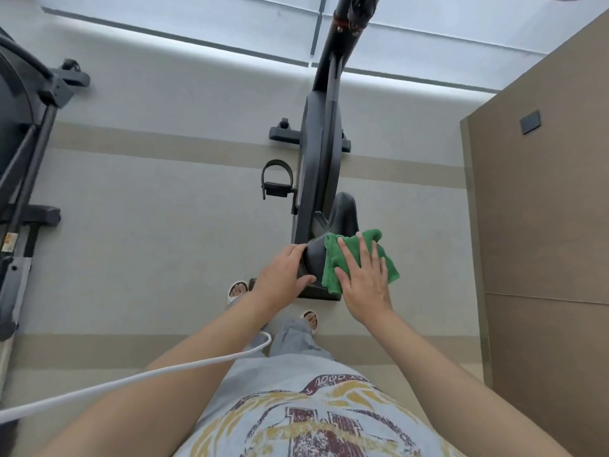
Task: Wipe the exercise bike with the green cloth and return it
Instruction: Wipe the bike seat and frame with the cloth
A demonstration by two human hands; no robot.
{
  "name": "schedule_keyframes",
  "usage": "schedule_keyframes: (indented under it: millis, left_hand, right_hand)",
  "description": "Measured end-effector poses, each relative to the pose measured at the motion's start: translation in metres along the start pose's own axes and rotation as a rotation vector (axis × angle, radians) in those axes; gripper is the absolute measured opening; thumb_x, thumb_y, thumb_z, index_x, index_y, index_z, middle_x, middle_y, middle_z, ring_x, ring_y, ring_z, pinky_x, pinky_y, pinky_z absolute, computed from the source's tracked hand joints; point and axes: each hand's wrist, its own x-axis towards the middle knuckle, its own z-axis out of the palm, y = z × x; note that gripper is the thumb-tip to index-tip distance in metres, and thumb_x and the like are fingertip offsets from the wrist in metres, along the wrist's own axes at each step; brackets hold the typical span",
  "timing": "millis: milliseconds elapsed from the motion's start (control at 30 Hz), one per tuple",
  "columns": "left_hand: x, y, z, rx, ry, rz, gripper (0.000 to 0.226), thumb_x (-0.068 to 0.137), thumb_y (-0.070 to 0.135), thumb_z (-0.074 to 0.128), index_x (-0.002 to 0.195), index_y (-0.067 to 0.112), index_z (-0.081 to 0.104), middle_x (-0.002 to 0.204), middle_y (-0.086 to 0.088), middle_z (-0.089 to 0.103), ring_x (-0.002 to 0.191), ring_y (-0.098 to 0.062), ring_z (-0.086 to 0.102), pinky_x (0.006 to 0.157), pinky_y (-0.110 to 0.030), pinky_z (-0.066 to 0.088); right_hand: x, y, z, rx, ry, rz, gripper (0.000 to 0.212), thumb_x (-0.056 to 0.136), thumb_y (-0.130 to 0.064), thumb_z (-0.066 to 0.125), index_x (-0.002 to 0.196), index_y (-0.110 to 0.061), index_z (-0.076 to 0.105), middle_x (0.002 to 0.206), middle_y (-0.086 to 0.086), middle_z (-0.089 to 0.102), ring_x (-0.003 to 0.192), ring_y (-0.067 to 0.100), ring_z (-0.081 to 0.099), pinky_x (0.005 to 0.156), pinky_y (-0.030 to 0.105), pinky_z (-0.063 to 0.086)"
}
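The green cloth (357, 260) was spread over the right side of the black saddle (318, 257) of the exercise bike (321, 153). It was pressed flat against the saddle by the right hand (364, 282), whose fingers were held straight and slightly spread on top of the cloth. The left edge of the saddle was gripped by the left hand (285, 275), with the fingers curled over its upper side and the thumb hooked along its rear edge. A strapped pedal (276, 181) was seen ahead and to the left of the saddle. A white cable (131, 379) was trailed across the floor behind the saddle, to its left.
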Motion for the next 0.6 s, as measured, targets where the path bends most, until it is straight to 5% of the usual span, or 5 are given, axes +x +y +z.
schedule_keyframes:
  millis: [200,433,600]
  left_hand:
    - [0.007,-0.003,0.001,-0.005,0.03,-0.02,0.07,0.09,0.036,0.078,0.15,0.018,0.047,0.144,0.002,0.055,0.123,-0.026,0.06,0.092,-0.041,0.051]
    - [0.011,0.0,0.006,0.059,0.013,-0.071,0.07,0.093,0.038,0.075,0.153,0.021,0.044,0.146,0.005,0.052,0.12,-0.028,0.063,0.09,-0.042,0.053]
    - [0.01,0.005,0.004,0.089,0.001,-0.096,0.069,0.093,0.041,0.074,0.152,0.023,0.044,0.146,0.005,0.052,0.118,-0.028,0.064,0.09,-0.042,0.054]
  right_hand:
    - [0.036,-0.025,0.001,-0.041,0.012,0.112,0.068,0.105,-0.065,0.024,0.167,-0.042,0.009,0.177,0.006,0.0,0.16,0.043,0.013,0.124,0.067,0.017]
    - [0.125,-0.043,-0.011,0.005,0.02,0.217,0.065,0.105,-0.051,0.046,0.163,-0.037,0.019,0.168,0.018,0.009,0.143,0.046,0.036,0.107,0.061,0.044]
    - [0.138,-0.036,-0.016,0.079,0.025,0.187,0.068,0.104,-0.048,0.051,0.164,-0.038,0.021,0.168,0.018,0.013,0.138,0.045,0.04,0.108,0.058,0.045]
